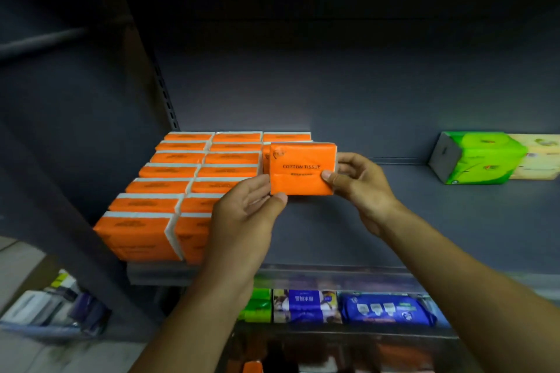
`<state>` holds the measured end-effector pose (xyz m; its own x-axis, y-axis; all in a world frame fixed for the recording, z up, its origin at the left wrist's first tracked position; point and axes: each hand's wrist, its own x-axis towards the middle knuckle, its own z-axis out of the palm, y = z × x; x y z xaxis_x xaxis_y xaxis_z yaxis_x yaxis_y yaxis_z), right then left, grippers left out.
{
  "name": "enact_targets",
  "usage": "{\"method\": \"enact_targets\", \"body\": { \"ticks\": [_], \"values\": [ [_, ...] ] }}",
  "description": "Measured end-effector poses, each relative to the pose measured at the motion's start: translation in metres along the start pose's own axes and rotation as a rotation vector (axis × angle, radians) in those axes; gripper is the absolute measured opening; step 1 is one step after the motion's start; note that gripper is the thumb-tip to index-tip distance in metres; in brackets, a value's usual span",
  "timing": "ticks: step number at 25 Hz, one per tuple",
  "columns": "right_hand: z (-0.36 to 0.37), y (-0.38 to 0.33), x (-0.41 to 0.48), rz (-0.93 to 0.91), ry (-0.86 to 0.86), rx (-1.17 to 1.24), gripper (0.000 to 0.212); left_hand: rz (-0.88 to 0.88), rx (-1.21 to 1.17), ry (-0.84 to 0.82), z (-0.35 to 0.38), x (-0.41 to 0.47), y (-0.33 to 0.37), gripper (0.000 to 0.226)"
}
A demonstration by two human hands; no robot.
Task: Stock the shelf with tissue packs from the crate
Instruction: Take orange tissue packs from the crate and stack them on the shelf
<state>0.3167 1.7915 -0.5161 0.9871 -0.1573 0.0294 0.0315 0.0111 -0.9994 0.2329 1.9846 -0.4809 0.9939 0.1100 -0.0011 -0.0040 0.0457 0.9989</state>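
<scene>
An orange tissue pack labelled COTTON TISSUE stands upright over the grey shelf, just in front of the third row's back packs. My left hand pinches its lower left corner, thumb in front. My right hand grips its right edge, thumb on the front face. Two full rows of orange packs stand packed at the shelf's left end, and a short third row begins behind the held pack. The crate is not clearly in view.
A green tissue pack and a pale yellow one lie at the shelf's far right. The shelf below holds blue packs and green packs. A dark upright post borders the left side. Blurred goods lie low left.
</scene>
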Motion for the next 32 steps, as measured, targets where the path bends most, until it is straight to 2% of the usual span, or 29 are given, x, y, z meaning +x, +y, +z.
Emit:
{"method": "enact_targets", "body": {
  "ticks": [4,10,16,21,23,26,29,32],
  "values": [
    [0.02,0.029,0.032,0.086,0.081,-0.163,0.036,-0.019,-0.016,-0.01,0.002,0.014,-0.003,0.023],
    [0.041,0.043,0.047,0.027,0.155,-0.181,0.028,-0.031,-0.024,-0.011,-0.001,0.027,-0.006,0.02],
    [0.042,0.053,0.048,0.056,0.189,-0.339,0.021,-0.043,-0.05,0.004,0.0,0.031,-0.005,0.02],
    [0.037,0.045,0.039,0.089,0.203,-0.525,0.052,-0.054,-0.046,0.02,0.001,0.028,-0.004,0.021],
    [0.031,0.037,0.028,0.057,0.204,-0.503,0.053,-0.046,-0.043,0.015,0.003,0.023,0.0,0.022],
    [0.019,0.017,0.0,0.008,0.216,-0.439,0.042,-0.026,-0.014,-0.003,0.005,0.009,0.006,0.022],
    [0.001,0.009,-0.042,-0.08,0.203,-0.408,0.018,0.015,0.036,-0.035,0.007,-0.016,0.007,0.018],
    [-0.025,0.021,-0.094,-0.123,0.167,-0.463,0.021,0.065,0.136,-0.098,0.011,-0.052,-0.005,0.013]
  ]
}}
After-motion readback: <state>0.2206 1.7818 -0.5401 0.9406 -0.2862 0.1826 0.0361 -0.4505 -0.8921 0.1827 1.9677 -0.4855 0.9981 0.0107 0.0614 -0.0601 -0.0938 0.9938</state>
